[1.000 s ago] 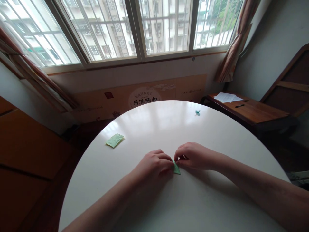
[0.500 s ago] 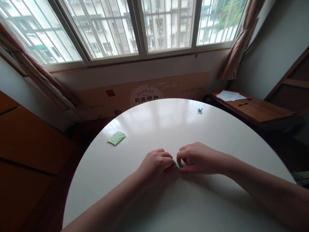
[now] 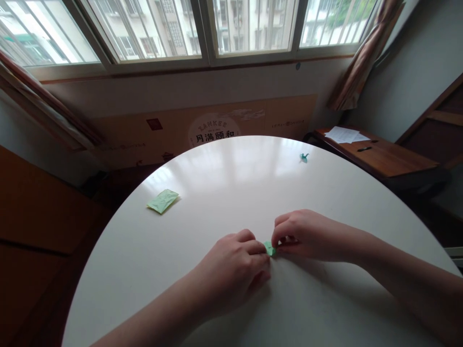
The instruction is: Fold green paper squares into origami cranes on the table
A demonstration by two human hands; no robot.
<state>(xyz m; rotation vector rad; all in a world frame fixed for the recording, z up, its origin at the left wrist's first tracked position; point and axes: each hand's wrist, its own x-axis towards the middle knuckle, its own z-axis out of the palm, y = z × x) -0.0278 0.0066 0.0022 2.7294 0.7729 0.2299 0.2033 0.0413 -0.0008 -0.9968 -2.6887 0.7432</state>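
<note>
A small folded piece of green paper lies on the round white table between my two hands. My left hand is curled, its fingertips pinching the left side of the paper. On the other side, my right hand pinches the paper's right edge with fingers closed. Most of the paper is hidden under the fingers.
A pale green paper packet lies at the table's left. A tiny teal folded paper crane stands at the far right of the table. A wooden side table with white sheets and a pen stands beyond, under the window.
The view has tipped downward a little. Both hands have closed in over the green paper, so less of it shows than before.
</note>
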